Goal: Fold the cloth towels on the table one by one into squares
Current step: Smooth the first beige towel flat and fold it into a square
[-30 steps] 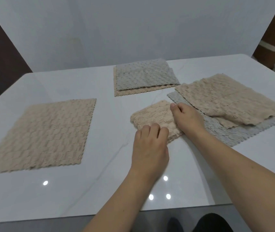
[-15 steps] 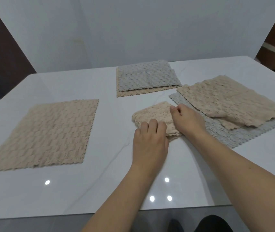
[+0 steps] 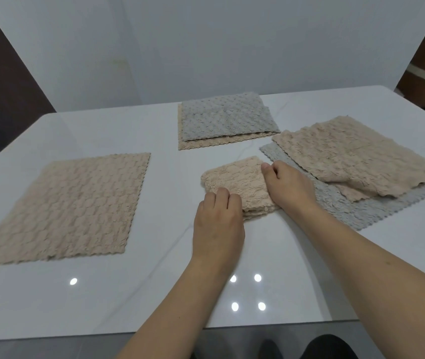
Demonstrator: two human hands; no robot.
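Both hands are barely shifting since a second ago: left hand point(image 3: 218, 218) and right hand point(image 3: 287, 185) are still gripping the small folded beige waffle-weave towel point(image 3: 237, 183), fingers curled on its edges, mid white glossy counter point(image 3: 154, 294). One fold nearly done. Flat beige towel point(image 3: 61, 208) toward left edge, beige-on-grey pile point(image 3: 348, 161) right, and grey-on-beige stack point(image 3: 221, 123) at far edge are waiting.

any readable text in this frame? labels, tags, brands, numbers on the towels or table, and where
None. No word, label, brand, number or sign can be read anywhere in the head view.
Folded beige towel under both hands: no tag or print shows.
Flat beige towel: plain weave only.
Grey-on-beige folded pile: nothing printed.
Beige and grey heap at right: no tag visible.
Table: only light reflections.
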